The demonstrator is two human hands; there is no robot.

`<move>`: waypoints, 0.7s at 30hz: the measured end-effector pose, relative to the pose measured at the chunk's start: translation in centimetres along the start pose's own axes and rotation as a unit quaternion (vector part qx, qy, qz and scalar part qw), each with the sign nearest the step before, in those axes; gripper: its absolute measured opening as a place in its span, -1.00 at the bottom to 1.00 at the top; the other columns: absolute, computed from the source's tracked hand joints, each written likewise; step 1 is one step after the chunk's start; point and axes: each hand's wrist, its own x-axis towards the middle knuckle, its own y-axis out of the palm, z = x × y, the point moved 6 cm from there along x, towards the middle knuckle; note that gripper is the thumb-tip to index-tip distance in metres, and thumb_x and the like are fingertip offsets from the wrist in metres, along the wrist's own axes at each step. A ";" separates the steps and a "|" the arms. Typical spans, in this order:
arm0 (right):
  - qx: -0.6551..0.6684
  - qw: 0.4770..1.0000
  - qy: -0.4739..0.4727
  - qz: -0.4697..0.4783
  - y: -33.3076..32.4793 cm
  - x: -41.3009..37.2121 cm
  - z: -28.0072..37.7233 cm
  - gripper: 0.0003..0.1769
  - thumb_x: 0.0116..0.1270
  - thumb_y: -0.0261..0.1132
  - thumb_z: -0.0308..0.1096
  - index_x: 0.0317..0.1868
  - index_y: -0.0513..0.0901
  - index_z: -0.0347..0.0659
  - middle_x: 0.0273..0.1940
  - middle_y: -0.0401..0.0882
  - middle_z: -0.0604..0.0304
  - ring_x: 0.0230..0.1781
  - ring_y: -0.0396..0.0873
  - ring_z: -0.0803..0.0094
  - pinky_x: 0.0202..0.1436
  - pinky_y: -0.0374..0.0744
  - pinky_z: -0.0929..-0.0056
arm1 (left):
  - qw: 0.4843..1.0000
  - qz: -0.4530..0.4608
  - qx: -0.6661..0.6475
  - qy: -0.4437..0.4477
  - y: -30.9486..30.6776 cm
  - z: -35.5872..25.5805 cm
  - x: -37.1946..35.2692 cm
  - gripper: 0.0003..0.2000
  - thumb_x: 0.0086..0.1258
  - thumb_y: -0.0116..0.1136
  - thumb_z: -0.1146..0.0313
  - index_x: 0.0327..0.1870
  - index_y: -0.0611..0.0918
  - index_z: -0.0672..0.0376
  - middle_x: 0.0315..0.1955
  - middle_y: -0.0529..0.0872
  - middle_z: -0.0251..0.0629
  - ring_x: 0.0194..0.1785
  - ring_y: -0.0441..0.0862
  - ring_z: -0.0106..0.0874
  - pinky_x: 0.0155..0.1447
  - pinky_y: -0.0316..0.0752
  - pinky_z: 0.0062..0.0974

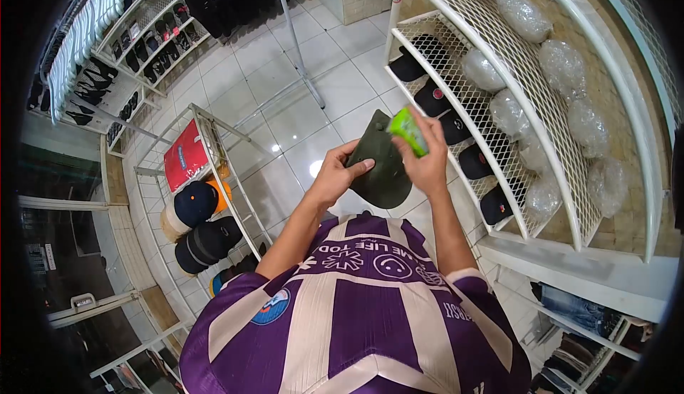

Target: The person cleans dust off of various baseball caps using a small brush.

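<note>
A dark olive-green cap (382, 169) is held in front of my chest. My left hand (338, 173) grips its left side, with the thumb lying on top of the fabric. In my right hand (426, 157) is a chunky lime-green handheld object (409, 131), slightly blurred, and I cannot tell its exact kind. My fingers wrap round its right side. It overlaps the upper right part of the cap in this view.
On my right, a white mesh rack (513, 187) carries black caps (429, 97) and clear plastic-wrapped bundles (524, 15). A low metal rack (246, 212) on my left holds stacked caps (196, 204) and a red package (186, 155). A metal stand (288, 30) rises from the tiled floor ahead.
</note>
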 end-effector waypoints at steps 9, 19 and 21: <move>0.015 0.999 0.033 -0.038 2.9 1.7 0.1 -0.37 0.27 0.54 -0.32 0.35 0.62 -0.20 0.00 0.59 -0.02 0.02 0.61 0.07 0.15 0.55 0.26 | 0.998 0.044 -0.037 -0.012 -2.4 -2.0 0.5 -0.61 0.43 0.32 0.52 0.28 0.65 0.27 -0.06 0.79 -0.34 -0.06 0.70 -0.55 0.10 0.60 -0.56; 0.037 0.999 -0.015 0.012 12.1 4.6 5.2 -0.34 0.28 0.53 -0.30 0.39 0.59 -0.19 -0.01 0.59 0.00 0.00 0.62 0.12 0.13 0.56 0.26 | 0.999 0.016 -0.029 0.032 -11.6 -5.5 0.0 -0.62 0.42 0.33 0.52 0.26 0.65 0.28 -0.02 0.79 -0.34 -0.01 0.70 -0.54 0.16 0.58 -0.54; 0.001 0.994 -0.102 0.042 15.1 3.6 7.6 -0.36 0.32 0.51 -0.31 0.40 0.58 -0.19 -0.02 0.58 -0.02 -0.02 0.62 0.12 0.12 0.57 0.26 | 0.999 0.020 -0.026 0.027 -13.6 -6.2 -0.3 -0.61 0.42 0.33 0.51 0.27 0.65 0.25 -0.04 0.78 -0.35 -0.02 0.70 -0.54 0.16 0.58 -0.53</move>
